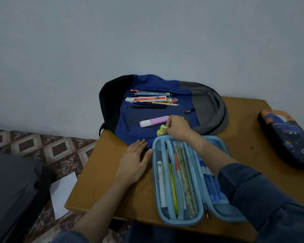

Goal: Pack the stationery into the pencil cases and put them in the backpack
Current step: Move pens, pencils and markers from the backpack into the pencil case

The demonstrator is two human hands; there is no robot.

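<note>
Pencil case, light blue, lies open at lower centre, its near end at the table's front edge. Its mesh pockets are filled with pens and markers, and its right half is partly hidden under the right forearm.

Left hand: flat on the table just left of the case, fingers straight, holding nothing. The thumb is at the case's left rim and the fingertips reach the backpack's near edge.

Right hand: just beyond the case's far rim, fingers curled, pinching a small yellow-green item that sits on the backpack's near edge. I cannot tell what kind of item it is.

The backpack lies flat at centre frame, blue, black and grey. A pink highlighter lies on it just left of the right hand. The stationery pile is farther up on the backpack, well apart from both hands.

Second case: dark, cartoon print, zipped, at the right edge of the frame. Bare table lies between it and the open case, and more lies left of the left hand out to the table's left edge. The backpack's black end juts past the far left corner.

Surface is brown wood. The floor at left has diamond-pattern tiles, with a white paper on it beside a dark grey object. A plain pale wall fills the upper half.
</note>
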